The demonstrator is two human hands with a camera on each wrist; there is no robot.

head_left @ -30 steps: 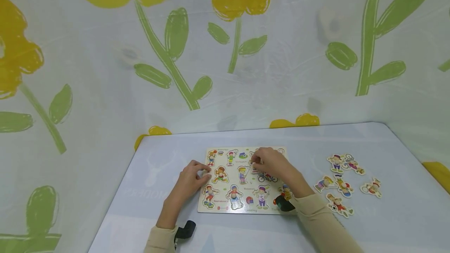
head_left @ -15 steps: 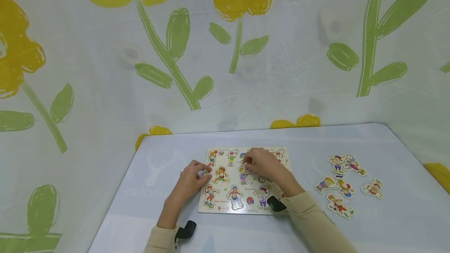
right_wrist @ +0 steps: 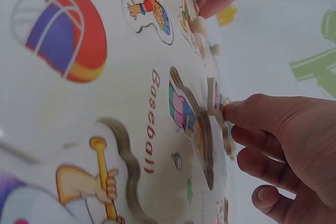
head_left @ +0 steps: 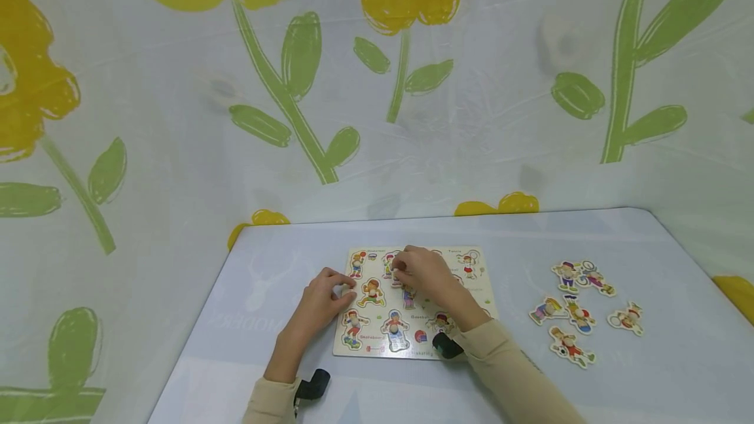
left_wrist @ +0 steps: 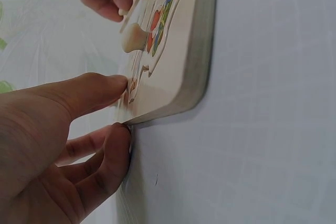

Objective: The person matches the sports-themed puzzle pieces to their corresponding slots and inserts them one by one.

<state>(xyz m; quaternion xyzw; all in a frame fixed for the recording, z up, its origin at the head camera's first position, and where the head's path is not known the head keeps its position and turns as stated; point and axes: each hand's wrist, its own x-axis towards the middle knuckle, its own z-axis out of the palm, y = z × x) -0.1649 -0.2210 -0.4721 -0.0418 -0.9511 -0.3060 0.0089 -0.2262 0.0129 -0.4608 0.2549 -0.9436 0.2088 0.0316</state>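
Observation:
A wooden knob puzzle board (head_left: 391, 300) with sports figures lies flat in the head view. My right hand (head_left: 429, 273) pinches a small figure-shaped puzzle piece (head_left: 396, 275) over the board's upper middle. In the right wrist view the thumb (right_wrist: 244, 111) presses that piece (right_wrist: 212, 98) from the side; it stands tilted, its picture mostly hidden. At the board's left edge, my left hand (head_left: 321, 301) holds the rim between thumb and curled fingers. A knobbed piece (left_wrist: 135, 39) is near it in the left wrist view.
Several loose puzzle pieces (head_left: 569, 347) lie to the right of the board on the pale tabletop (head_left: 283, 247). A flower-printed curtain (head_left: 501, 116) rises behind the table. Black wrist cameras, such as the one on the left wrist (head_left: 314, 385), stick out near the cuffs.
The right hand has moved left across the board with the piece, uncovering the tennis figure at the upper right. The left hand has stayed at the edge.

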